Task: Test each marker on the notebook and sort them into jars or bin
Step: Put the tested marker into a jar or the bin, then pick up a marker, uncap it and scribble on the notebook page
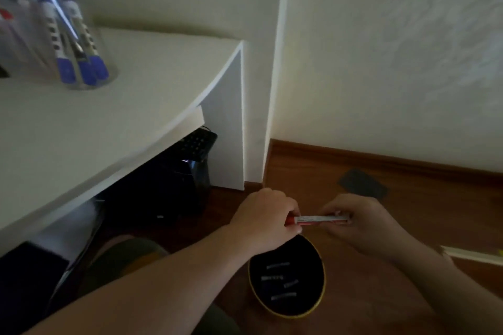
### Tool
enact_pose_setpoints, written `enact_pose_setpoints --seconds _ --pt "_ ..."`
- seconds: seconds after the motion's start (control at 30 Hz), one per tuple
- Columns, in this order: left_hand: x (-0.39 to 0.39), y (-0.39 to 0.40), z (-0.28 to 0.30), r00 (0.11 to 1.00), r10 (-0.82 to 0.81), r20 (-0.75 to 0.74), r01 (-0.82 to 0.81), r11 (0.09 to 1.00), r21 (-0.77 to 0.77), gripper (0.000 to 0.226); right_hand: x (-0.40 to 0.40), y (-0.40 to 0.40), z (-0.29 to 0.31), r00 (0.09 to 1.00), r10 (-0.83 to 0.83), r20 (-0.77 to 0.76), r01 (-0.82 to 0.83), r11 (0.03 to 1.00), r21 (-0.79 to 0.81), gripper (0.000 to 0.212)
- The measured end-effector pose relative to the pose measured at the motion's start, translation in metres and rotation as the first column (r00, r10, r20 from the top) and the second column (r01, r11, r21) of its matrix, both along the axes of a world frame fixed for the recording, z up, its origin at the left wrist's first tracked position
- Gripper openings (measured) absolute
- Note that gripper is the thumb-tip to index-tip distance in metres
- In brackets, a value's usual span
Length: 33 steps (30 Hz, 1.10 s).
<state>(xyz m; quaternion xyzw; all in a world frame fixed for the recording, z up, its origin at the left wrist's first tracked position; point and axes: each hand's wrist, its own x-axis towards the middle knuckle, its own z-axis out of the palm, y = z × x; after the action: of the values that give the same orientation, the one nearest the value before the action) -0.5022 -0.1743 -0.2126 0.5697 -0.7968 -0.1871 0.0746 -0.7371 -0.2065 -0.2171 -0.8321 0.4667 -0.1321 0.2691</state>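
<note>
Red-capped marker (318,219) level over bin (324,275) at 6 o'clock | I see left hand (268,219) gripping cap | right hand (359,221) pinching barrel

Both forearms are showing bare all the way up to the frame edge, so no sleeves, cuffs or gloves are coming into view on either side. The left hand (268,216) and the right hand (362,221) aren't wearing any rings that I can make out, and neither wrist is carrying a watch or band (lighting's pretty dim down there, so tiny stuff could be hiding). Lower down, the lap (119,261) is looking like it's covered in dark olive-green fabric, but it's too blurry to say what garment.
</note>
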Motion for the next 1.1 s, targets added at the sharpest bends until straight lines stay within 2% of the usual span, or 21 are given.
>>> enact_pose_setpoints --seconds 0.07,0.17,0.23,0.3,0.37,0.47,0.57,0.67,0.8,0.87,0.93,1.0,1.1 --pt "0.001 -0.002 -0.001 1.000 0.010 0.007 -0.010 0.999 0.032 0.034 -0.003 -0.002 -0.005 1.000 -0.019 0.009 0.019 1.000 0.023 0.027" --pt "0.020 0.002 0.011 1.000 0.026 0.015 -0.028 0.990 0.135 0.071 0.013 -0.010 -0.009 1.000 0.003 -0.010 -0.003 1.000 0.028 0.033" --pt "0.041 0.007 0.036 1.000 0.018 -0.021 -0.015 0.991 0.136 0.081 0.038 -0.017 0.001 0.999 0.020 0.042 -0.019 1.000 -0.023 0.037" --pt "0.070 0.016 0.076 0.997 0.044 -0.068 -0.042 0.998 0.036 0.072 0.077 -0.020 0.025 0.986 0.080 0.148 -0.070 0.995 -0.068 0.029" --pt "0.112 0.028 0.125 0.994 0.085 -0.074 -0.096 0.982 -0.161 0.055 0.127 -0.018 0.056 0.957 0.155 0.245 -0.133 0.986 -0.101 0.023" --pt "0.199 0.047 0.186 0.965 0.259 -0.040 -0.253 0.885 -0.392 0.037 0.214 -0.008 0.106 0.886 0.309 0.346 -0.257 0.948 -0.188 0.016" --pt "0.304 0.070 0.205 0.841 0.540 -0.040 -0.505 0.755 -0.418 0.034 0.310 0.004 0.148 0.787 0.488 0.377 -0.403 0.870 -0.285 0.016" --pt "0.403 0.111 0.193 0.636 0.771 0.035 -0.710 0.602 -0.365 0.040 0.409 0.019 0.174 0.689 0.619 0.376 -0.521 0.784 -0.337 0.019" --pt "0.492 0.170 0.162 0.331 0.938 0.104 -0.853 0.345 -0.391 0.054 0.527 0.044 0.182 0.642 0.728 0.239 -0.662 0.684 -0.307 0.017" --pt "0.518 0.189 0.151 0.232 0.970 0.078 -0.890 0.244 -0.385 0.058 0.575 0.055 0.178 0.643 0.752 0.146 -0.704 0.655 -0.275 0.019" --pt "0.537 0.199 0.141 0.197 0.979 0.046 -0.904 0.200 -0.377 0.057 0.611 0.061 0.168 0.651 0.755 0.073 -0.719 0.646 -0.256 0.024" --pt "0.547 0.201 0.134 0.194 0.980 0.043 -0.889 0.194 -0.414 0.051 0.635 0.062 0.156 0.673 0.739 0.025 -0.709 0.655 -0.262 0.025" --pt "0.555 0.199 0.128 0.234 0.971 0.044 -0.866 0.229 -0.444 0.035 0.645 0.060 0.143 0.697 0.713 0.075 -0.673 0.686 -0.276 0.019"
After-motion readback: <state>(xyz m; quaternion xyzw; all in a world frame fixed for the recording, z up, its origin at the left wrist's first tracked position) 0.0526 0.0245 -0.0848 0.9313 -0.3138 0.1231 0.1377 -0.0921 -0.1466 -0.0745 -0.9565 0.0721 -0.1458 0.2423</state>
